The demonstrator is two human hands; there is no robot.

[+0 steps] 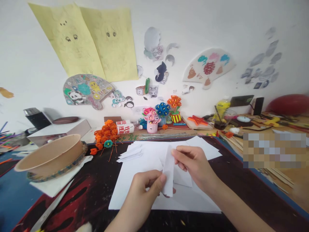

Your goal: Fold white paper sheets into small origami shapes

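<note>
Between my two hands a narrow strip of folded white paper stands tilted upright above the table. My left hand pinches its lower left edge between thumb and fingers. Near the top, my right hand grips the strip's right edge, fingers curled. Beneath lie white paper sheets, spread over the dark mat. Several narrow folded paper pieces rest at the sheets' upper left. A smaller piece of white paper lies just under my right hand.
Orange pipe-cleaner flowers lie behind the sheets, beside white bottles. Small potted craft flowers stand against the wall. At left are a round tan basin and scissors. A cup of dark liquid stands at back right.
</note>
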